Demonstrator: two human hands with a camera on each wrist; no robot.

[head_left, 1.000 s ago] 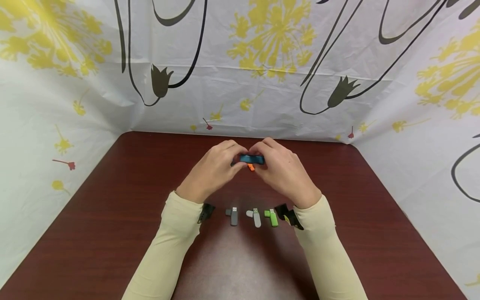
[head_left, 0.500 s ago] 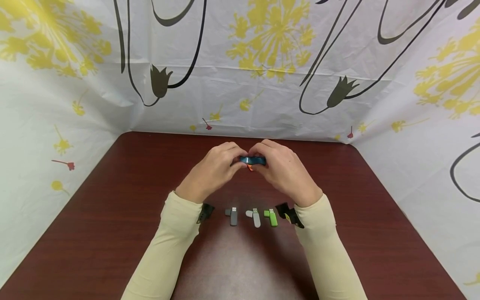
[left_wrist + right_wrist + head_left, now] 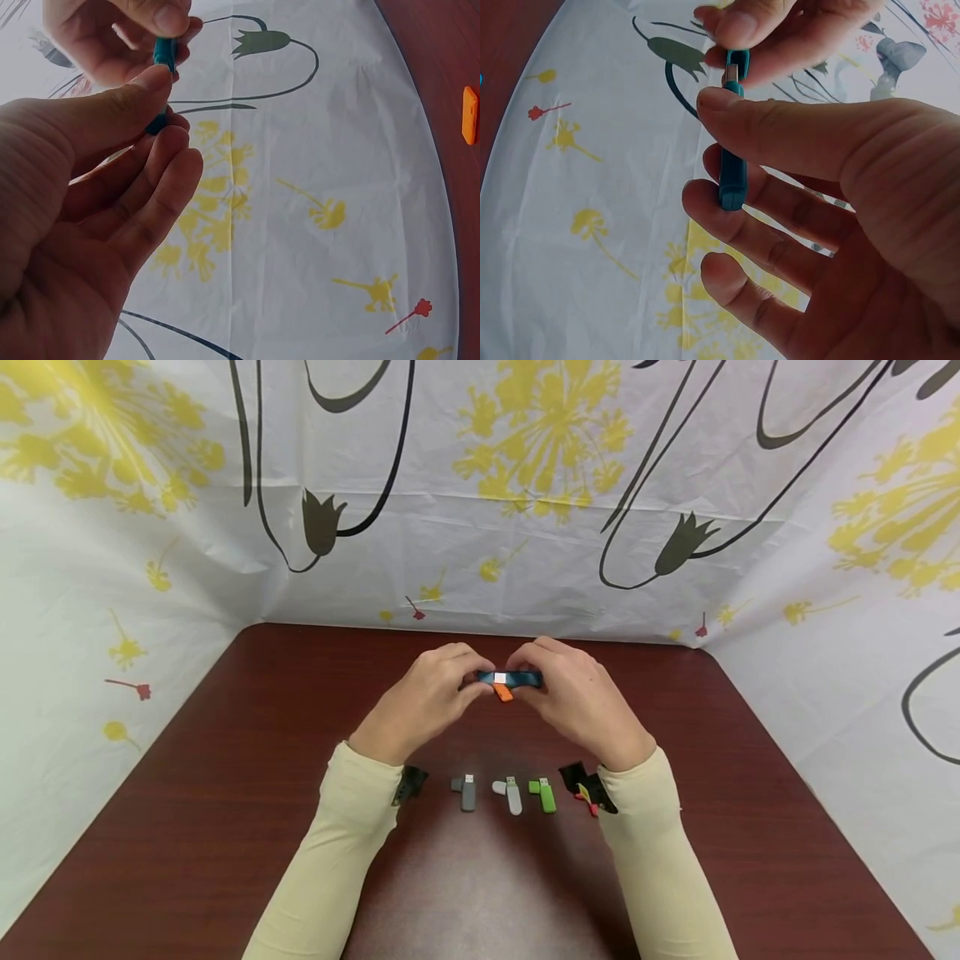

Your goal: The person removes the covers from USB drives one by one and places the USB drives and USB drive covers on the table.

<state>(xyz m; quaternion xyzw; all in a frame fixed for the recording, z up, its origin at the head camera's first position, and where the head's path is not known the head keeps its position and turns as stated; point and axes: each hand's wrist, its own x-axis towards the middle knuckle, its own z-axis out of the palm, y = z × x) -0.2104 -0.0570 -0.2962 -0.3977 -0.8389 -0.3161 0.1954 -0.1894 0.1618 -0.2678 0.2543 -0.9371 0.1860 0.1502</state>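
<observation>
Above the middle of the dark red table [image 3: 225,793], both hands hold a teal USB drive [image 3: 517,677] between them. My left hand [image 3: 468,679] pinches its cap [image 3: 738,60] with fingertips. My right hand [image 3: 542,680] grips the long body [image 3: 733,176] between thumb and curled fingers. The cap stands slightly off the body, and a bit of metal plug [image 3: 731,73] shows in the gap. In the left wrist view only slivers of the teal drive [image 3: 164,52] show between the fingers.
A small orange piece [image 3: 503,692] lies on the table below the hands, also seen as the orange piece [image 3: 469,115]. A grey drive [image 3: 468,794], a white drive [image 3: 512,796] and a green drive [image 3: 547,796] lie in a row between my forearms. A flowered cloth [image 3: 480,527] walls three sides.
The teal drive has come apart slightly: my right hand has moved a little to the right and the metal plug now shows. The drives on the table have not moved.
</observation>
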